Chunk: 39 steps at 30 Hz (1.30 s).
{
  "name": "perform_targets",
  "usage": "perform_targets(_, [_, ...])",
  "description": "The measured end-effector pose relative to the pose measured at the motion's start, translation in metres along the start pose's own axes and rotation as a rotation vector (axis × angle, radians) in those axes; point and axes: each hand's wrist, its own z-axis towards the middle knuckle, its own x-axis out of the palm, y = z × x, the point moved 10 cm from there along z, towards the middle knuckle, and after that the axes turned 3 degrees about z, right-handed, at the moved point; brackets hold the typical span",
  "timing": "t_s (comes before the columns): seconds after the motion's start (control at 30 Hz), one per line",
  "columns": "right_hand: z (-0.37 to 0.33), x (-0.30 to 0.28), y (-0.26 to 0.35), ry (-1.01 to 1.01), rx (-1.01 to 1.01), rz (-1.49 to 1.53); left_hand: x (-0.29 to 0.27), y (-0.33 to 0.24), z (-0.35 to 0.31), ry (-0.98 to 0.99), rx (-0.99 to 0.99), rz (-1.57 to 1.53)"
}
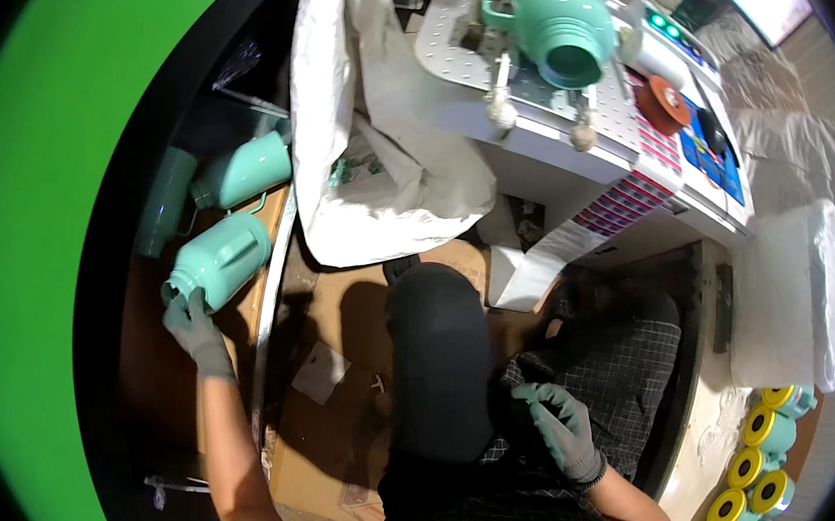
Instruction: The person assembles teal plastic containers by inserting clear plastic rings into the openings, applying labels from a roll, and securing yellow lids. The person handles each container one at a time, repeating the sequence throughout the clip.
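At the far left, a dark-looking green jug [167, 199] lies in shadow on a brown surface [143, 332]. Just right of it, the person's left hand [193, 332], in a grey knitted glove, reaches to the near end of a mint-green jug [224, 261]. Its fingers are closed about the rim of the mouth. This jug lies on its side, mouth toward the lower left, its molded handle facing up. A second mint jug [246, 171] lies just beyond it, also on its side, near a pale metal edge [274, 279] that bounds the brown surface.

Farther right, a white scrap [321, 370] rests on brown cardboard [304, 442] on the floor. Above it hangs a crumpled white sack [328, 169], its mouth open toward the person. A leg in black cloth [437, 359] fills the middle.

The person's right hand [562, 427], gloved alike, is over the patterned dark cloth of the lap, its fingers loosely curved with a gap between thumb and forefinger, well apart from the jugs.

Beyond it, a mint jug with an open mouth [564, 5] lies on a perforated plate [448, 52] on a white table [552, 142]. To its right are an orange-brown roll [662, 104] and a black object [712, 130]. At lower right stand jugs with yellow lids [758, 424], below a plastic-wrapped white block [784, 306].
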Motion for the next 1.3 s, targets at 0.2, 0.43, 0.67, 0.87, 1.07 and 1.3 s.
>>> perform_targets(0.2, [0.001, -0.025, 0.075, -0.002, -0.306, -0.066, 0.023, -0.335, -0.188, 0.276, 1.11, 0.15])
perform_targets(0.43, [-0.051, -0.056, 0.127, -0.133, -0.641, -0.248, 0.084, -0.437, -0.379, 0.985, 1.552, -0.559])
perform_targets(0.67, [-0.109, -0.113, 0.024, -0.253, -0.288, -0.063, 0.134, -0.427, -0.476, 1.264, 1.233, -0.185])
perform_targets(0.87, [-0.158, -0.175, 0.102, -0.282, -0.857, -0.435, 0.159, -0.438, -0.563, 1.618, 1.358, -0.021])
perform_targets(1.07, [-0.109, -0.125, 0.091, 0.079, -0.75, -1.024, 0.178, -0.387, -0.561, 1.585, 1.394, 0.054])
perform_targets(1.3, [-0.097, -0.124, 0.065, 0.27, -0.468, -0.973, 0.177, -0.416, -0.577, 1.941, 1.265, -0.164])
